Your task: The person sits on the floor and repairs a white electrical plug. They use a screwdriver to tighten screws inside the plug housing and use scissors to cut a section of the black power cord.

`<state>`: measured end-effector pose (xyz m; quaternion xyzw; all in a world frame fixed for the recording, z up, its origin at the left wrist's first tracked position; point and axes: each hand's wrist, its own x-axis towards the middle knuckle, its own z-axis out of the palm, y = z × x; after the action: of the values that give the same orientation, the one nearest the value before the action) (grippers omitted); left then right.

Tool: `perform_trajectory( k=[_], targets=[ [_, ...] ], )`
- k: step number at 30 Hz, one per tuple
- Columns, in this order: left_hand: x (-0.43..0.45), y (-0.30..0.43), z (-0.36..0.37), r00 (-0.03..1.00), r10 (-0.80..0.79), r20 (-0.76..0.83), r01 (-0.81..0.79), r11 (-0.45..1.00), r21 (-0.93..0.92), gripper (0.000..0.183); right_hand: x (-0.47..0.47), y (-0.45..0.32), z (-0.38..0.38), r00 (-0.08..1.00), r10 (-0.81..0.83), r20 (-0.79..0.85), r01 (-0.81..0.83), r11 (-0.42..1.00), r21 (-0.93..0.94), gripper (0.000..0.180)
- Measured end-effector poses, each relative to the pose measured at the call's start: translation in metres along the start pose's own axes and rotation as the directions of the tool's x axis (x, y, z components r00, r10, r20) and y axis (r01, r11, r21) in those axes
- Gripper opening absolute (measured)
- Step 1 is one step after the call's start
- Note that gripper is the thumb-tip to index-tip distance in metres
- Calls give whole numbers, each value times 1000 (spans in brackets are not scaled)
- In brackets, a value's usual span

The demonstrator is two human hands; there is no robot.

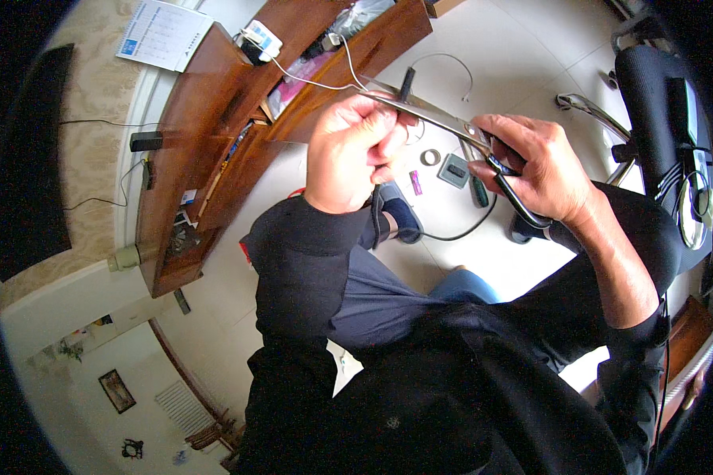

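My right hand (535,160) is closed around the black handles of a pair of scissors (431,119). The metal blades point to the upper left, slightly parted, across the fingertips of my left hand (350,148). Those fingers pinch something small near the blades, probably a cable; the grip is partly hidden. Beside the fingertips a short black piece (407,83) stands up at the blades. A white cable (315,87) runs from the drawer side towards my left fingers. A thicker black cable (463,234) hangs below my hands in a loop.
On the tiled floor lie a roll of tape (430,157), a grey square case (453,170), a purple packet (416,183) and a dark green-handled tool (479,191). Open wooden drawers (356,53) stand at the upper left, and a black chair (647,89) with things on it at the right.
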<state>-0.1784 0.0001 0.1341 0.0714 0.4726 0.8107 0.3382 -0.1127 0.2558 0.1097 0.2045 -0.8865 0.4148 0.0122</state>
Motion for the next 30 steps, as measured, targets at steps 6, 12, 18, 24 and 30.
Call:
perform_trajectory(
  k=[6,12,18,24,30],
  targets=[
    [0,-9,13,921,324,-217,-164,827,538,15,5,0,3,1000,21,-18,-21,1000,9,46],
    [0,-19,5,878,439,-189,-206,704,680,17,4,2,6,999,-12,-46,12,1000,7,45],
    [-6,-9,9,954,199,-226,-111,930,350,21,3,-1,5,999,27,-22,-25,996,80,39],
    [-8,4,2,989,-18,-147,39,990,136,28,4,-2,6,983,130,129,-163,943,291,35],
    [-7,3,1,985,-64,-159,89,984,154,31,-4,2,22,945,212,250,-322,748,580,33]
  ],
)
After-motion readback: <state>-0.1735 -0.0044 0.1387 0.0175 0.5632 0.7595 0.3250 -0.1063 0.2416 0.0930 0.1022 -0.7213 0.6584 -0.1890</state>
